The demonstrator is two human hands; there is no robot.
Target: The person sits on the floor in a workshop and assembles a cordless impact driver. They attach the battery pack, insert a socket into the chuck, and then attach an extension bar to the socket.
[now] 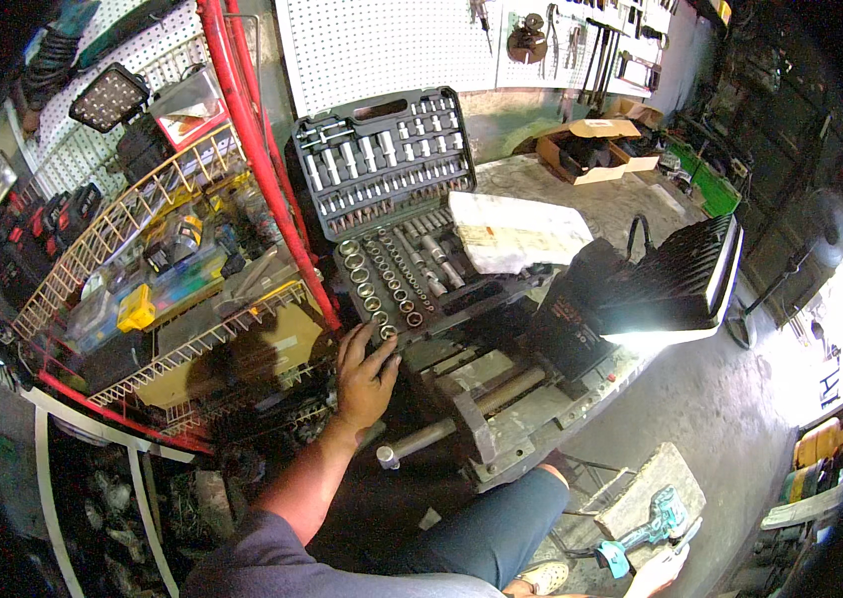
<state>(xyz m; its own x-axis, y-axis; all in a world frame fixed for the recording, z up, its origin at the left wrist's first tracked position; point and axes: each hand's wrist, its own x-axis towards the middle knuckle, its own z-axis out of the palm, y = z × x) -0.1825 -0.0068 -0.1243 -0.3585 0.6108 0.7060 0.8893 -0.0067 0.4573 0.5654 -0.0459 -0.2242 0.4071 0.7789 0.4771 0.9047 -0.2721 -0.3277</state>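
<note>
While L hand point(366, 379), fingers slightly apart, is at sockets point(366, 289) in case point(342, 122) on bench point(506, 179), a careless nudge could prob. unseat one. R hand point(657, 574) nr drill point(667, 512); can't tell if fingers grip.

Lamp point(676, 284) glaring, far right blown out, edges bent, dark

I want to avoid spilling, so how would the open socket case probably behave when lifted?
The socket case would likely feel heavy, packed with metal sockets. Its raised lid might swing, standing open. The white sheet, lying partly over it, could slide off.
</note>
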